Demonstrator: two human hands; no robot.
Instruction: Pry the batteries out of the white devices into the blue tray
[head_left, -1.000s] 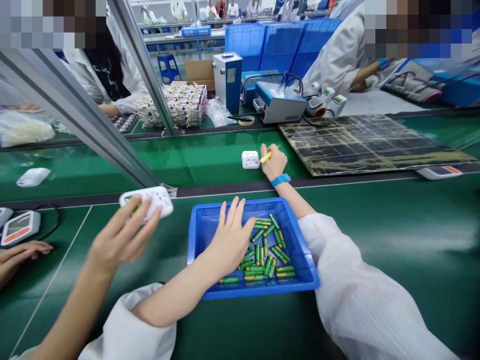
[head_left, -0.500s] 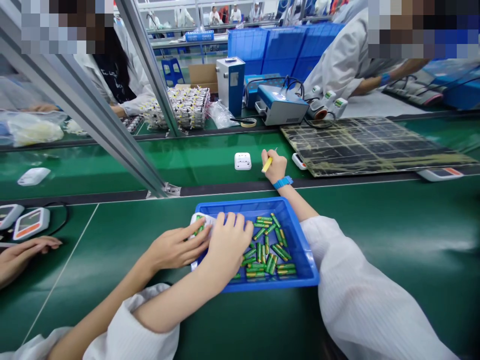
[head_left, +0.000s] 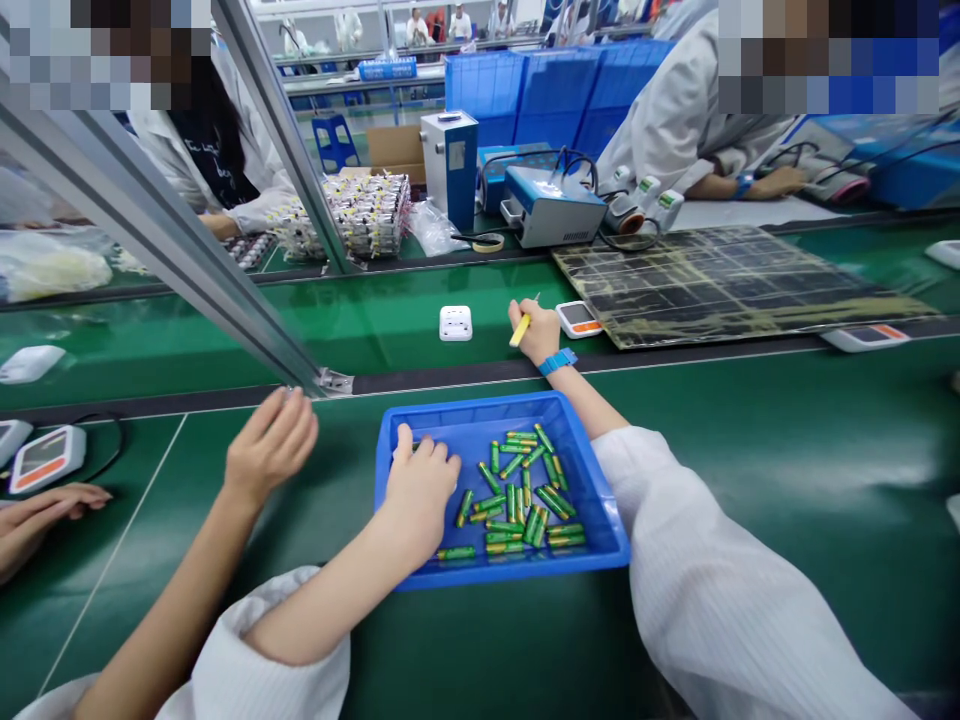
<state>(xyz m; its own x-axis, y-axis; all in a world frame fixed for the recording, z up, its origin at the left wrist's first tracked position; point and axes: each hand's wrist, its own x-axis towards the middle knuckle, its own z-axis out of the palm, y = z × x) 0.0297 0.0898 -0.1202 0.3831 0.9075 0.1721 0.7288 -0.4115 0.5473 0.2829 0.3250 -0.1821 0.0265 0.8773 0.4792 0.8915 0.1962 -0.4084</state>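
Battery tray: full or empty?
Partly full: green batteries lie loose in the tray, with bare blue bottom showing between them.

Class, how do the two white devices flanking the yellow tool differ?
The left device shows a white face with slots; the right device shows a screen and orange strip. The left device lies clear of the dark panel; the right device sits at its edge. Both have white casings.
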